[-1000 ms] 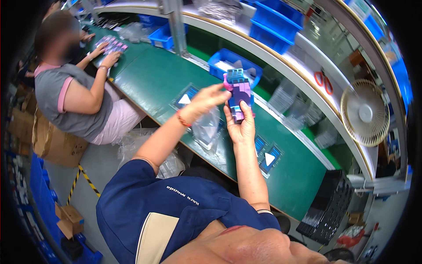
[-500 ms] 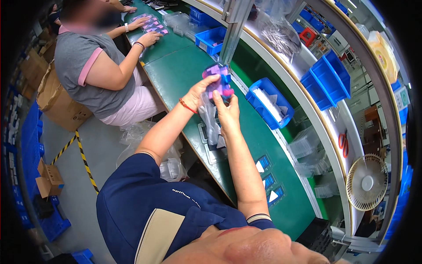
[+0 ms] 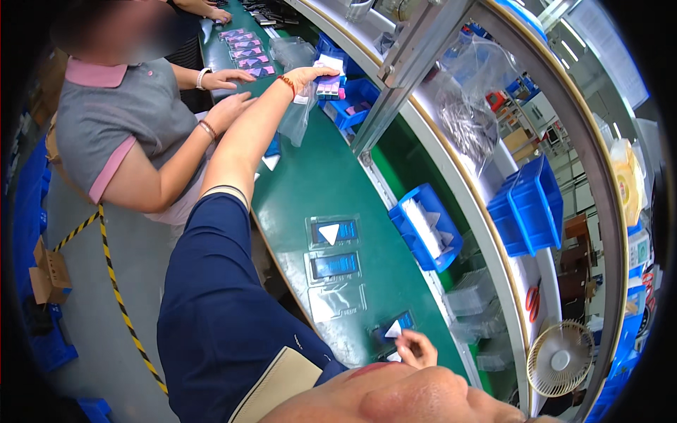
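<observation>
Bright, even light; glare on clear tray [image 3: 337, 303]; fisheye bends shelf [image 3: 497, 255] (rim black); co-worker's head [image 3: 106, 25] partly blurred.

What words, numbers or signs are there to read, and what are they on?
There are none I can read out clearly:
Navy shirt: small pale mark, too small to read.
Purple-and-pink bundle in the left hand: no readable words.
Blue pack on the green table: faint lines, too small to tell if they're letters.
White-and-green sheet at the far right: too small to read.
</observation>
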The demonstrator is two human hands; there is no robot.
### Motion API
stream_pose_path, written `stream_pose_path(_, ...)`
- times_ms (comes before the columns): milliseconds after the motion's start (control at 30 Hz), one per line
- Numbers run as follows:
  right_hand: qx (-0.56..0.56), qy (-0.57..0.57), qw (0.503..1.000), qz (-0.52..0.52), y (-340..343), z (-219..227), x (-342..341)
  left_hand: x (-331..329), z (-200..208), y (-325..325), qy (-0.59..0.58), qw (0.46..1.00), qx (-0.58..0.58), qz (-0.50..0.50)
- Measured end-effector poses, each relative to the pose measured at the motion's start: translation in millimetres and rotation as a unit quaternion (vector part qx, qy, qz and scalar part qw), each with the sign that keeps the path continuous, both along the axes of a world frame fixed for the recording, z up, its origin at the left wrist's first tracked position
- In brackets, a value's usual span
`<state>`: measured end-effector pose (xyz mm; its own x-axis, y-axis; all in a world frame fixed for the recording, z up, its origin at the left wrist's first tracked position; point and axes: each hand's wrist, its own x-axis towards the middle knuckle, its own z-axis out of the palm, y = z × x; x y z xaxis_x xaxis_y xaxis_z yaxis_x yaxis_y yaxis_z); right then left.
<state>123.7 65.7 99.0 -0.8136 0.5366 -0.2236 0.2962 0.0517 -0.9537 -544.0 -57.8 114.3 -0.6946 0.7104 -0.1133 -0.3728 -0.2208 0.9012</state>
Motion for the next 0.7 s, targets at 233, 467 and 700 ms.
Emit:
stream_pose_path(233,-0.086,-0.055,0.963,-0.248,-23,43,44,-34,1,38,0.018,0.998,-0.064,-0.021)
stream_pose_path(467,-0.066,-0.097,0.965,-0.233,-24,72,29,-54,-2,101,0.269,0.818,-0.485,-0.151)
stream_pose_path(700,-0.044,-0.129,0.966,-0.222,-16,83,13,-91,-43,124,0.403,0.76,-0.478,-0.176)
